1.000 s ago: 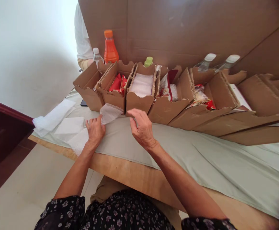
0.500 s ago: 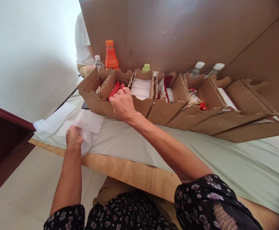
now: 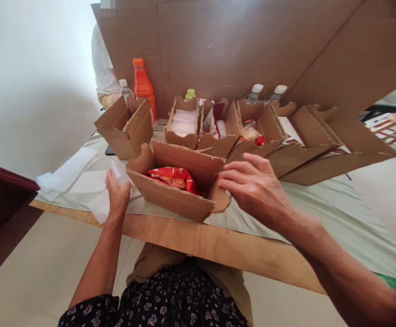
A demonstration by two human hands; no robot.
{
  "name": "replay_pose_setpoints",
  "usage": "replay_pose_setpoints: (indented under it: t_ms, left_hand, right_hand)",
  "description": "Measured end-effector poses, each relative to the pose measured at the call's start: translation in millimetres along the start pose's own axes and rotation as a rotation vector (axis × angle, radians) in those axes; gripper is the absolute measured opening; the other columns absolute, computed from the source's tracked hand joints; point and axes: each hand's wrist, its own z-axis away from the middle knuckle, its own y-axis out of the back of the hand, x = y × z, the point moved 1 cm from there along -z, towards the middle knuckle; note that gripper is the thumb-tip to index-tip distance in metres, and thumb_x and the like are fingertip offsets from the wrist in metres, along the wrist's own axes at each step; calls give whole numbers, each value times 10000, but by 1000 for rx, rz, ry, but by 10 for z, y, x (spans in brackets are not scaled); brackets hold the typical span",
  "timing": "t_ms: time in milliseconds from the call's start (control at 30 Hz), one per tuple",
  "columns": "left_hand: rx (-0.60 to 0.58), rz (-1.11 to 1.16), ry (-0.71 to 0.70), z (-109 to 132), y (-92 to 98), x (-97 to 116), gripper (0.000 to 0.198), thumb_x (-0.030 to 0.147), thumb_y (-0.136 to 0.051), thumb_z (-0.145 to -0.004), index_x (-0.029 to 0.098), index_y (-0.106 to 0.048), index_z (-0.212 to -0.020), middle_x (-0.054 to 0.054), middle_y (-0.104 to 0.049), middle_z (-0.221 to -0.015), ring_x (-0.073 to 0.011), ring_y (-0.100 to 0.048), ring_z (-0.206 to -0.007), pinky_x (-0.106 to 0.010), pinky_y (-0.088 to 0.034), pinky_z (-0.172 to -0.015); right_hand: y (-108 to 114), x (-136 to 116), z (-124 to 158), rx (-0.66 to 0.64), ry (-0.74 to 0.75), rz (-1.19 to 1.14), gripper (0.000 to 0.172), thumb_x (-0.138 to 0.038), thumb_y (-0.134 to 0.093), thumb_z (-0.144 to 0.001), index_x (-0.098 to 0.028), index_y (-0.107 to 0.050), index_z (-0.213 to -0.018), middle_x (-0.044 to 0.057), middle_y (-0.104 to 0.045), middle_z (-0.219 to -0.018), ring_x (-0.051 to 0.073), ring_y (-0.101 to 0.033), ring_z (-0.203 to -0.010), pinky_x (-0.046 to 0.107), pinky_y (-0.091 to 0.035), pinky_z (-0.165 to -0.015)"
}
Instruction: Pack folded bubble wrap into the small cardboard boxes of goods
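In front of me stands a cardboard box (image 3: 173,200), open-topped and turned lengthwise along the table's near edge. Inside lies a red snack packet (image 3: 177,176). My right hand (image 3: 252,188) has its fingers bent around the box's right end; its thumb is hidden. At the box's left end, my left hand (image 3: 118,195) is closed on a crumpled sheet of translucent packing foam (image 3: 118,172). More packing foam (image 3: 99,204) hangs below that hand.
Several open cardboard boxes (image 3: 214,141) stand in a row behind, with a gap beside the leftmost box (image 3: 119,136). An orange bottle (image 3: 143,86) and clear bottles (image 3: 255,94) stand beyond them. Foam sheets (image 3: 70,170) lie at left. A seated person (image 3: 102,68) is behind the cardboard partition (image 3: 218,50).
The box with the red packet has come out of the row toward me and turned sideways. My right hand has moved right to its end; my left hand has shifted slightly right.
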Motion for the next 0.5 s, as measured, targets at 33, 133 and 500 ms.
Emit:
replay_pose_setpoints:
  t_ms: [33, 133, 500]
  left_hand:
    - [-13, -47, -62, 145, 3, 106, 932, 200, -632, -657, 157, -366, -1549, -188, -473, -1565, -340, -453, -1465, -475, -364, -1228]
    - [-104, -149, -320, 695, -12, 398, 955, 140, -611, -721, 182, -283, -1617, -165, -307, -1696, -351, -295, -1582, -517, -230, -1308]
    - [-485, 26, -436, 1154, -1209, 653, 529, 323, -597, -952, 188, -483, -1451, -163, -655, -1346, -301, -639, -1252, -501, -540, -1057]
  right_hand:
    - [39, 167, 107, 5, -11, 40, 313, -83, -488, -990, -253, -735, -900, 8, -785, -947, 224, -662, -1106, 486, -355, -1144]
    - [124, 571, 375, 15, -35, 129, 296, -152, -482, -1030, -262, -738, -929, 1, -801, -1004, 230, -668, -1134, 465, -362, -1125]
    - [-27, 1027, 1013, 163, -462, 19, 252, -278, -491, -1045, -295, -741, -1019, 39, -795, -1170, 279, -649, -1270, 541, -478, -1068]
